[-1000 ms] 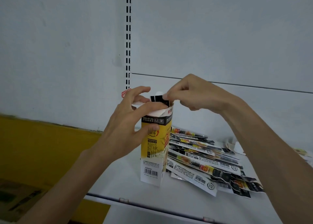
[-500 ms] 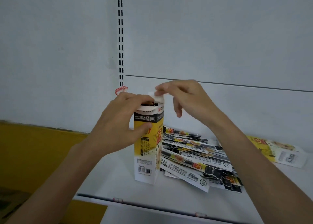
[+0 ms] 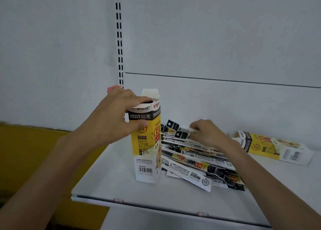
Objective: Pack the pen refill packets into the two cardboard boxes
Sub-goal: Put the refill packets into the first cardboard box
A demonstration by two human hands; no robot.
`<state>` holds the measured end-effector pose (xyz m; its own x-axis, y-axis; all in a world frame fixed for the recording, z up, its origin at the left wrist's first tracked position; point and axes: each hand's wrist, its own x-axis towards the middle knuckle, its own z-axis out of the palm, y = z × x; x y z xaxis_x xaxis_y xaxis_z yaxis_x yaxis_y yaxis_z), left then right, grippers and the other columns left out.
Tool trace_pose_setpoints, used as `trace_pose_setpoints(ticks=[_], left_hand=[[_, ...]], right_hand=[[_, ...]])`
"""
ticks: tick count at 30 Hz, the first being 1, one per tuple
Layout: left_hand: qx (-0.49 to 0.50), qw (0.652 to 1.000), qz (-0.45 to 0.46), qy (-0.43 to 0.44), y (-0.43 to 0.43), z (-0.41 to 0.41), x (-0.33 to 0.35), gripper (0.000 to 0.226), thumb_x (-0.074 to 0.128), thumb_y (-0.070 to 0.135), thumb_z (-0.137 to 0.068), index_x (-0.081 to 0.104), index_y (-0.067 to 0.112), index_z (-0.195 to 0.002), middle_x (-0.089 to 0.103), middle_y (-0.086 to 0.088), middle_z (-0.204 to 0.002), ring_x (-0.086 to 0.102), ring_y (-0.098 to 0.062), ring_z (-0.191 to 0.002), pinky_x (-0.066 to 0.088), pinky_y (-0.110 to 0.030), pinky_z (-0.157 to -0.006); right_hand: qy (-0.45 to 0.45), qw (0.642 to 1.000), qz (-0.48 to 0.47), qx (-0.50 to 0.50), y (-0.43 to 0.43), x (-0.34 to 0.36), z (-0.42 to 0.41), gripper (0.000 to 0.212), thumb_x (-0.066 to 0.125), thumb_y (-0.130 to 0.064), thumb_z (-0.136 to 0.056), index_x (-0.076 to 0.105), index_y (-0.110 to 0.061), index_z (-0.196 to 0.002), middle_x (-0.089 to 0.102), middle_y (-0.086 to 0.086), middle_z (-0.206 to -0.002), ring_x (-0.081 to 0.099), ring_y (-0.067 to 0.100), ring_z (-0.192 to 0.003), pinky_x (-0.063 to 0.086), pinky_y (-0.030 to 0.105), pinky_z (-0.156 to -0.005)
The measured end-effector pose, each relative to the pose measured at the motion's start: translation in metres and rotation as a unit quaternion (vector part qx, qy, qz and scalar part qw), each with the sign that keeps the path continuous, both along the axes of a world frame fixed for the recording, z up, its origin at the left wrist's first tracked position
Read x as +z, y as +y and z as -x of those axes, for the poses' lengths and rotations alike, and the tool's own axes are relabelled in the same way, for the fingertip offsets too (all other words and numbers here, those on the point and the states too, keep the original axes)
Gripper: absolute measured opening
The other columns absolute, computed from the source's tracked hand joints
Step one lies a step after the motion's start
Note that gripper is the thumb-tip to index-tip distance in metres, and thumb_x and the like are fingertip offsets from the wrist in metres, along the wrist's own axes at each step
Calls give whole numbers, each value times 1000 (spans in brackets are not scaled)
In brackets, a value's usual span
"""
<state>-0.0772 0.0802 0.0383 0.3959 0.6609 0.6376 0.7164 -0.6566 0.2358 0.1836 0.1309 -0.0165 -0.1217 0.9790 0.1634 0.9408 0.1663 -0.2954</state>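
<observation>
A tall yellow, black and white cardboard box [image 3: 147, 153] stands upright on the white shelf [image 3: 111, 182], its top flap raised. My left hand [image 3: 116, 120] grips the box near its open top, thumb on the front face. Right of the box lies a pile of pen refill packets [image 3: 194, 162]. My right hand [image 3: 206, 134] rests on the far end of the pile, fingers curled and pinching a packet's end. A second box [image 3: 272, 146] of the same kind lies on its side at the right.
The shelf's front edge [image 3: 156, 205] runs across below the box. Behind stands a pale back panel with a slotted upright [image 3: 119, 38]. A yellow surface [image 3: 26, 160] shows at the lower left, beyond the shelf's left end.
My right hand left the box top and dropped to the packet pile on the right. The top flap now stands up. My left hand still holds the box.
</observation>
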Motion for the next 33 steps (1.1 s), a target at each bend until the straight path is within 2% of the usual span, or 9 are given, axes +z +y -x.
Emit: trace_pose_setpoints(ticks=[5, 11, 16, 18, 20, 24, 27, 30, 33], left_hand=[[-6, 1000, -14, -5, 2, 0, -5, 46, 71, 30, -73, 57, 29, -117, 50, 13, -107, 34, -8, -103, 31, -13, -76], [-18, 999, 1, -30, -4, -2, -7, 44, 70, 30, -72, 56, 33, -114, 40, 35, -99, 29, 1, -105, 32, -20, -81], [-21, 997, 59, -48, -7, -5, -5, 61, 70, 26, -75, 36, 51, -118, 46, 14, -112, 30, 0, -105, 31, -14, -82], [-1, 997, 69, -21, -7, -6, -1, 62, 69, 28, -75, 40, 40, -129, 47, 12, -113, 28, 1, -104, 31, -18, -85], [10, 997, 62, 34, -8, -6, 4, 57, 67, 34, -76, 46, 34, -129, 49, 15, -107, 25, -1, -104, 33, -25, -88], [14, 994, 74, 74, -9, -5, 12, 46, 66, 37, -76, 56, 29, -120, 48, 16, -105, 28, -7, -108, 34, -29, -90], [2, 996, 66, 67, -10, -5, 10, 44, 67, 37, -75, 58, 29, -117, 47, 25, -105, 25, -2, -107, 31, -25, -86], [-1, 997, 73, 37, -10, -5, 8, 38, 69, 34, -75, 60, 30, -111, 38, 29, -93, 21, 6, -99, 31, -20, -78], [-5, 997, 78, 20, -10, -6, 6, 36, 70, 32, -74, 61, 35, -108, 33, 28, -92, 24, 12, -88, 29, -10, -70]], right_hand=[[34, 998, -7, 46, 2, 6, 1, 30, 51, -14, -91, 42, -24, -65, 47, -3, -66, 40, 10, -57, 27, 25, -52], [105, 990, -42, 79, 1, 12, 4, 18, 38, -23, -100, 49, -19, -87, 51, 0, -69, 44, 11, -57, 31, 24, -53], [206, 975, -3, 81, -5, 32, 18, 26, 48, -50, -90, 51, -28, -104, 61, -6, -87, 54, 4, -69, 37, 17, -58], [199, 976, 5, 84, -7, 43, 22, 32, 63, -45, -81, 55, -26, -106, 61, -8, -88, 58, 7, -79, 41, 19, -66], [221, 969, -24, 105, -11, 55, 27, 14, 64, -31, -85, 63, -22, -96, 63, -6, -82, 59, 9, -77, 44, 20, -69], [412, 892, -133, 132, -23, 92, 38, 25, 46, -23, -95, 66, -15, -81, 66, -2, -82, 60, 7, -70, 49, 16, -61], [470, 842, -238, 114, -35, 120, 42, 30, 47, -33, -92, 64, -17, -74, 60, -9, -62, 53, 10, -55, 40, 19, -43], [526, 784, -264, 196, -49, 136, 47, 23, 48, -22, -92, 57, -14, -72, 57, -9, -58, 51, 12, -46, 35, 20, -37], [471, 801, -240, 280, -57, 139, 56, 12, 52, -14, -90, 54, -15, -78, 59, -7, -60, 57, 15, -49, 39, 22, -37]])
